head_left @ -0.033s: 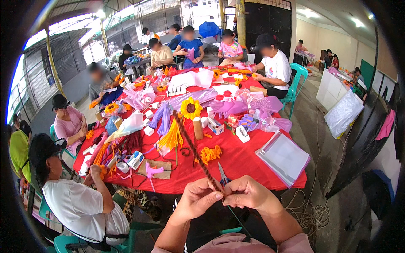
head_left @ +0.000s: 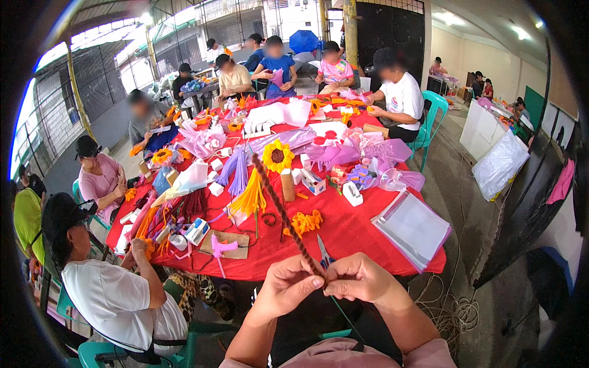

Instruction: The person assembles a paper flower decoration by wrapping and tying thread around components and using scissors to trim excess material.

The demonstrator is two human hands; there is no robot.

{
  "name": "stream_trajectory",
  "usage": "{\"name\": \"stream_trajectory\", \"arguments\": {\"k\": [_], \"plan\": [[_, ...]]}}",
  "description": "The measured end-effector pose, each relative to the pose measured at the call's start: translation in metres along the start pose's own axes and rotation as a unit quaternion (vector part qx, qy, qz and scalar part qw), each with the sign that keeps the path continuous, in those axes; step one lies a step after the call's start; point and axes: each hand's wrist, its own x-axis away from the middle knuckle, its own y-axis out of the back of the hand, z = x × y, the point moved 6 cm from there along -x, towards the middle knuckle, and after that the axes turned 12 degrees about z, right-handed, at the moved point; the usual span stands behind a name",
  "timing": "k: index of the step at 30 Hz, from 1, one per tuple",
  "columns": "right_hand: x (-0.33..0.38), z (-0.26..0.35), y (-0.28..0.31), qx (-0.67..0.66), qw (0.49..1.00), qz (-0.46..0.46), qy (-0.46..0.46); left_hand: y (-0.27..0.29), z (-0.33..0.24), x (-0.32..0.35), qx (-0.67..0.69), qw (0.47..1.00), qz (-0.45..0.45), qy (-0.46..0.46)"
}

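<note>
A long brown twisted pipe cleaner (head_left: 285, 221) slants up and away from my fingers over the table edge. My left hand (head_left: 291, 285) pinches its lower end between thumb and fingers. Right beside it, my right hand (head_left: 359, 279) is closed at the same end, fingertips touching the left ones. A thin dark green strand (head_left: 348, 316) hangs below my fingers; its join with the brown piece is hidden. Just beyond my hands lie scissors (head_left: 324, 248) and a bundle of orange fuzzy loops (head_left: 305, 223). A yellow sunflower (head_left: 278, 156) with a brown centre stands farther back.
The red-covered table (head_left: 362, 233) holds yellow pipe cleaners (head_left: 250, 199), a pink glue gun (head_left: 223, 246), clear plastic sleeves (head_left: 412, 227) and lilac wrapping. A co-worker in white (head_left: 116, 288) sits close at my left. Several others sit around. Coiled rope (head_left: 451, 316) lies on the floor at right.
</note>
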Motion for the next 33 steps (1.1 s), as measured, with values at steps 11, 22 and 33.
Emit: {"name": "stream_trajectory", "arguments": {"k": [11, 22, 33], "plan": [[0.002, 0.024, 0.010, 0.173, 0.964, -0.180, 0.092, 0.010, 0.029, -0.001, 0.084, 0.993, -0.073, -0.047], [-0.003, 0.027, 0.003, 0.379, 0.878, -0.269, 0.118, 0.017, 0.035, 0.003, -0.074, 0.972, -0.211, -0.068], [-0.003, -0.002, 0.007, -0.026, 0.995, -0.093, -0.016, 0.012, 0.027, 0.001, 0.120, 0.992, -0.034, -0.023]]}}
